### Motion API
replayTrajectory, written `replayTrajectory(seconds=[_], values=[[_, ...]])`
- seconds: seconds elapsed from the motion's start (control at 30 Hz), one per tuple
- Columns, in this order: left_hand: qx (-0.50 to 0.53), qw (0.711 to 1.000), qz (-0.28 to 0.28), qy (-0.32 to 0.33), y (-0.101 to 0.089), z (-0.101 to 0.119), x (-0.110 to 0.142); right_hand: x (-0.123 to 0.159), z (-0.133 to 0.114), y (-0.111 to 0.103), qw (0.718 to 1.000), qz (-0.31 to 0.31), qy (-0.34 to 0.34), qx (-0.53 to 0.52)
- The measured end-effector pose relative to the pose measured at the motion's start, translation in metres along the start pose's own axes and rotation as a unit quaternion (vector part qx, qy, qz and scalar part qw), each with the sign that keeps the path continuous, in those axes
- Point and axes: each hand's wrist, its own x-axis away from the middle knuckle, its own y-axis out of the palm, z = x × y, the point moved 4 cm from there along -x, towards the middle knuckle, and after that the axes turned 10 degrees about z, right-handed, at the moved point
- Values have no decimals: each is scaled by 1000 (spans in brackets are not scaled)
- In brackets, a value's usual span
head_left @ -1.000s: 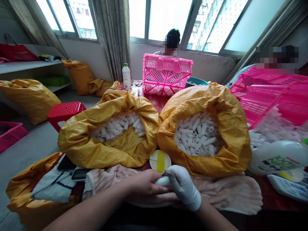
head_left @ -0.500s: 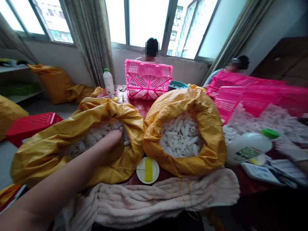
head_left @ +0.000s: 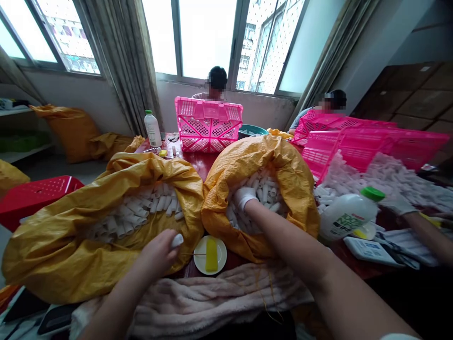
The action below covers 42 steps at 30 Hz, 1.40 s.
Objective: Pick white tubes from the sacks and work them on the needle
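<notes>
My left hand [head_left: 163,249] hovers over the front edge of the left yellow woven sack [head_left: 63,255], its fingers curled. A short white piece [head_left: 177,241] shows at its fingertips; whether a tube or a finger cover, I cannot tell. In the left sack lie many small white plastic tubes [head_left: 132,210]. My right hand [head_left: 245,197], in a white glove, reaches into the right yellow sack [head_left: 300,198], among similar white tubes [head_left: 265,189]; its fingers are hidden. Between the sacks, in front, a white dish [head_left: 198,264] holds a yellow sponge-like block [head_left: 211,255] and a thin stick.
A pale fleece cloth [head_left: 198,302] lies along the near edge. Pink baskets [head_left: 208,123] stand behind and at right. A green-capped bottle [head_left: 348,217] leans beside the right sack. A gloved co-worker's hand [head_left: 398,205] is at far right; two people sit by the windows.
My left hand has come out of the left sack toward the near side. My right hand has entered the view and reached into the right sack. The view has shifted slightly.
</notes>
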Motion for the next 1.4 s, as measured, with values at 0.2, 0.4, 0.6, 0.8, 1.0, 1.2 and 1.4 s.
replayTrajectory(seconds=[0.2,0.4,0.6,0.8,1.0,1.2,1.4], values=[[16,1000,-11,11,35,2,19,-45,-13,39,983,-130,83,98],[13,1000,-13,17,51,3,20,58,-12,85,979,-168,83,-84],[-8,1000,3,11,56,4,17,79,1,124,988,-148,-51,7],[-17,1000,5,17,55,5,18,86,-1,116,973,-177,-147,5],[-21,1000,13,18,53,5,19,94,-5,114,956,-206,-206,27],[-33,999,21,16,54,6,19,101,-4,107,963,-171,-202,51],[-35,998,42,23,56,5,20,105,-10,103,958,-179,-219,48]])
